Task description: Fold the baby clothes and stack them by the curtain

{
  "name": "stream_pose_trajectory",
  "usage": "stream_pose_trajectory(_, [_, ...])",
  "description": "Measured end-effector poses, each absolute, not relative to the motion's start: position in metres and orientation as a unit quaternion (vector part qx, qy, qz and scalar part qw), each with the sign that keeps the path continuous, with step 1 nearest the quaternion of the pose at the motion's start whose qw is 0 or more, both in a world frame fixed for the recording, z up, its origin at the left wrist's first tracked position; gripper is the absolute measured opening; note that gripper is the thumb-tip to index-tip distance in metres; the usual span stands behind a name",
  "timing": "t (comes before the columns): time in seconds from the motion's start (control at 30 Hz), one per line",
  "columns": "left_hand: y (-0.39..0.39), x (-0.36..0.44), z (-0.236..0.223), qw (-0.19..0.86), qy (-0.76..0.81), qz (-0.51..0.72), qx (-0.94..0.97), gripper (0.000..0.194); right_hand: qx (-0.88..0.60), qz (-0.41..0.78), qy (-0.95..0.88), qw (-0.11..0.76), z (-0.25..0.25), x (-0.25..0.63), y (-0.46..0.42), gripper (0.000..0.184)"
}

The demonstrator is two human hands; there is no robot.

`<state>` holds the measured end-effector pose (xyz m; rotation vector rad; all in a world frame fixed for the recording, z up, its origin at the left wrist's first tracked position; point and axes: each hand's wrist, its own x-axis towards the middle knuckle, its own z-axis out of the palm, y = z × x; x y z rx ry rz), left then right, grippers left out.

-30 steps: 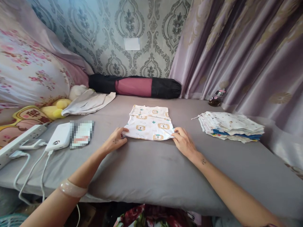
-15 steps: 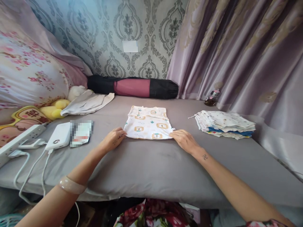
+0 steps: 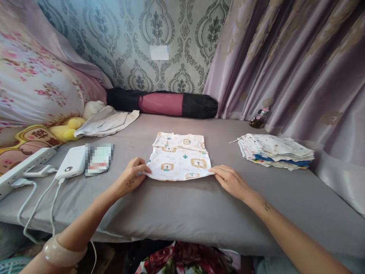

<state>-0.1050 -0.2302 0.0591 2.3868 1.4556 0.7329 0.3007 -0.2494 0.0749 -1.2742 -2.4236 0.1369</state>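
A white baby garment [image 3: 179,160] with tan lion faces and small green plants lies folded on the grey sheet, its far part turned over into a band. My left hand [image 3: 134,176] pinches its near left corner between thumb and fingers. At the near right corner, my right hand [image 3: 229,180] grips the cloth in the same way. The near edge bows slightly between the two hands. To the right sits a stack of folded clothes [image 3: 275,150], mostly white prints with a blue layer low down.
A black and maroon rolled bag [image 3: 161,104] lies along the wall. A small dark bottle [image 3: 260,117] stands by the curtain. On the left are a power strip [image 3: 27,167], a white power bank [image 3: 71,161] with cables, a blurred phone [image 3: 99,160] and a pale cloth [image 3: 107,121].
Both hands have drawn the garment's near edge towards me, and the garment now lies closer. The view has shifted slightly.
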Motion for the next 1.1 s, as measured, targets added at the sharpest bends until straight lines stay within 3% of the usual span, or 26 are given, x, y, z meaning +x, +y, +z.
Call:
stream_pose_trajectory(0.17, [-0.207, -0.087, 0.067, 0.168, 0.569, 0.346, 0.727, 0.027, -0.572, 0.068, -0.772, 0.270, 0.083, 0.287, -0.219, 0.025])
stream_pose_trajectory(0.37, [-0.166, -0.065, 0.070, 0.190, 0.654, 0.383, 0.624, 0.028, -0.643, 0.062, -0.719, 0.256, 0.080, 0.283, -0.170, 0.024])
stream_pose_trajectory(0.57, [-0.120, -0.047, 0.063, 0.142, 0.720, 0.335, 0.591, 0.026, -0.694, 0.035, -0.690, 0.204, 0.074, 0.273, -0.127, 0.024])
stream_pose_trajectory(1.1, [-0.064, -0.023, 0.064, 0.044, 0.741, 0.237, 0.627, 0.033, -0.798, 0.082, -0.570, 0.174, 0.066, 0.243, -0.072, 0.035])
